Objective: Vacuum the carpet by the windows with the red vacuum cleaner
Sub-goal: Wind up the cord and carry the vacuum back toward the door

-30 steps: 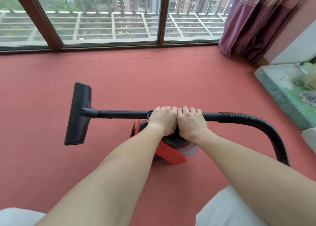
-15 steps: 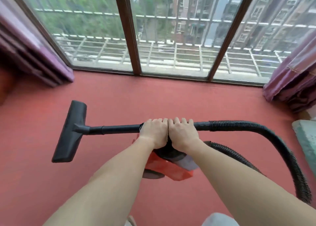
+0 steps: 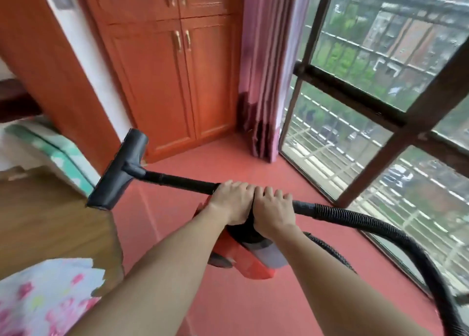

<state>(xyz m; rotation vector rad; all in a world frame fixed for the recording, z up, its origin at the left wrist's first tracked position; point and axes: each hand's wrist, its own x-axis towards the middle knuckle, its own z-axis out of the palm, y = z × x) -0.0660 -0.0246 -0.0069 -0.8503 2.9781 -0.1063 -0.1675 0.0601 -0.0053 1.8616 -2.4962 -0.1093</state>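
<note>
Here, the left hand [image 3: 232,201] and the right hand [image 3: 274,208] are both gripping the straight black plastic wand [image 3: 182,182] of the red vacuum cleaner, fingers wrapped shut over the top of the tube and the two hands touching side by side. The red canister body with its grey and black top [image 3: 250,262] is hanging or riding directly beneath the hands; whether it is resting on the salmon-red carpet [image 3: 228,305] I cannot tell. Taking the hands as landmark, the wand's long axis is running out to the left and slightly away from them, ending at the flat black floor nozzle [image 3: 119,170], which is raised and showing against the wooden furniture edge [image 3: 55,224] rather than lying on the carpet; the left hand is the nearer one to it. To the right of the hands the ribbed black hose [image 3: 380,227] is arching away and curling back down. The tall dark-framed windows [image 3: 368,102] are standing to the right and beyond the hands, with a purple curtain [image 3: 264,69] in the corner and an orange wooden cupboard [image 3: 172,81] straight ahead, doors shut, contents hidden. No open container is showing. Judging from this, the nozzle needs swinging right and lowering onto the strip of carpet along the glass before any cleaning stroke can begin.
</note>
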